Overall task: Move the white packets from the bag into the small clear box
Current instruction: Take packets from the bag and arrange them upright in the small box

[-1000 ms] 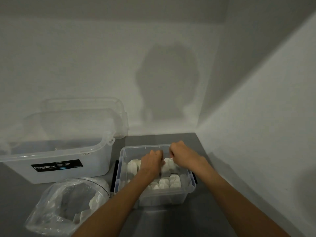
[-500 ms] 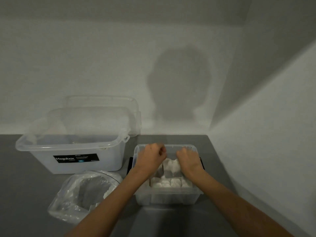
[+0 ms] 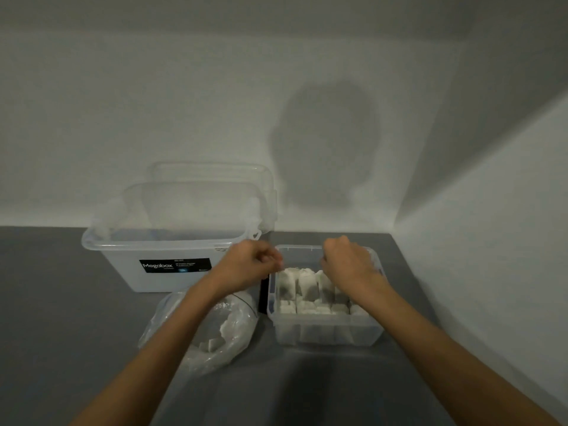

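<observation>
Curling inward, the fingers of my right hand (image 3: 350, 267) dip among the white packets (image 3: 302, 284) at the far right of the small clear box (image 3: 325, 335). Whether they pinch a packet or only press the row straight cannot be told, as the knuckles hide the tips. My left hand (image 3: 249, 267) hovers at the box's left rim with its fingers drawn into a fist, and I cannot tell if anything sits inside it.

The packets stand upright, shoulder to shoulder, in a back row, with a lower row in front. They are pale, soft pouches, and some show darker contents through the paper. The fit looks tight. Forcing another one in could crumple a pouch or tip its neighbours, and a hard push might skid the light box.

The box sits near the tabletop's (image 3: 61, 302) far right corner. Just to its left, toward the near edge, the crumpled clear bag (image 3: 242, 315) lies open under my left forearm with more packets heaped inside. A careless sweep of that arm could drag the bag and spill them. A large clear box (image 3: 172, 265) stands along the far edge, with lids (image 3: 209, 186) propped against the wall behind it.
</observation>
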Action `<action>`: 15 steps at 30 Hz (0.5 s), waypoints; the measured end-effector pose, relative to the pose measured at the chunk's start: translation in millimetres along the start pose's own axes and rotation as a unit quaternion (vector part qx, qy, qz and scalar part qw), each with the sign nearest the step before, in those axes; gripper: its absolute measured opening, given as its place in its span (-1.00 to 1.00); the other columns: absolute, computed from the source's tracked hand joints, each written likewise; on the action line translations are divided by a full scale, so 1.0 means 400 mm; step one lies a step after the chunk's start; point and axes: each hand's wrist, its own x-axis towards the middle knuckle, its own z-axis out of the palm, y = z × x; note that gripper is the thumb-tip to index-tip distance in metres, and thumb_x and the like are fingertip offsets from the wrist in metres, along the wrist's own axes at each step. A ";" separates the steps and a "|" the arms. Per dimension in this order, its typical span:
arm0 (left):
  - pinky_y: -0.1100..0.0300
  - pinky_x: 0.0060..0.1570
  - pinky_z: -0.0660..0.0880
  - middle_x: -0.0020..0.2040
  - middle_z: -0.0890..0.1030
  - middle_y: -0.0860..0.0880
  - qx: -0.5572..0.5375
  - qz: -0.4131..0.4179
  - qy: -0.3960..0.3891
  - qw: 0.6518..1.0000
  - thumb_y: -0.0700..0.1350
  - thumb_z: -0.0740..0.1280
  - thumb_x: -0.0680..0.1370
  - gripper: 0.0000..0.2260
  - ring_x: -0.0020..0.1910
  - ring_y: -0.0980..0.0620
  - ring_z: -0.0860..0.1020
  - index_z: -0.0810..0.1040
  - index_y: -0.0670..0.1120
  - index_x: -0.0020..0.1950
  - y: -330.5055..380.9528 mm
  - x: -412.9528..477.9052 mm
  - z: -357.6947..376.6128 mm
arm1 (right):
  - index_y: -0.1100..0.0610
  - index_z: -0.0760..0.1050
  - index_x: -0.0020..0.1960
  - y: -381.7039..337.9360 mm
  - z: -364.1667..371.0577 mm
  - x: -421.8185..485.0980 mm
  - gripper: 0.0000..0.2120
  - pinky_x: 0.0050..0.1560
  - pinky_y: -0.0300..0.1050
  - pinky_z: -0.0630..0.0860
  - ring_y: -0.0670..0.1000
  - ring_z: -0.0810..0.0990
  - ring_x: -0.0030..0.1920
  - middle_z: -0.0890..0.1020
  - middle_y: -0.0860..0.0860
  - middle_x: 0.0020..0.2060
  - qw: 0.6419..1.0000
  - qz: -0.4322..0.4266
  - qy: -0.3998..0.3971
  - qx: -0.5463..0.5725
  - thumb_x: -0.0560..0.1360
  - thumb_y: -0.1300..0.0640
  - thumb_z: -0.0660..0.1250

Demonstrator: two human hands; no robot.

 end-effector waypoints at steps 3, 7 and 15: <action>0.36 -0.20 0.52 -0.10 0.68 0.04 0.005 -0.058 -0.124 0.991 -0.05 0.35 0.54 -0.87 -0.16 0.16 0.62 0.64 -0.04 0.02 -0.046 -0.063 -0.098 | 0.25 0.49 -0.15 -0.088 -0.027 -0.014 -0.83 -0.34 -0.07 0.42 0.14 0.55 -0.26 0.55 0.13 -0.21 0.995 -0.030 0.015 0.091 0.55 0.25 0.18; 0.21 -0.03 0.54 -0.16 0.67 0.08 0.059 -0.127 -0.255 0.957 -0.14 0.32 0.56 -0.88 -0.17 0.15 0.60 0.65 -0.04 -0.06 -0.141 -0.112 -0.159 | 0.23 0.58 -0.10 -0.208 -0.014 -0.039 -0.82 -0.15 0.06 0.59 0.13 0.60 -0.16 0.62 0.14 -0.17 0.976 -0.116 -0.007 0.183 0.54 0.21 0.22; 0.19 -0.02 0.53 -0.08 0.61 -0.01 0.226 -0.136 -0.202 0.943 -0.23 0.31 0.49 -0.90 -0.09 0.04 0.56 0.58 -0.06 -0.08 -0.323 -0.068 -0.019 | 0.16 0.56 0.19 -0.350 0.082 -0.081 -0.76 0.04 -0.11 0.46 0.10 0.49 0.11 0.48 0.12 0.12 0.971 -0.198 -0.022 0.132 0.57 0.25 0.22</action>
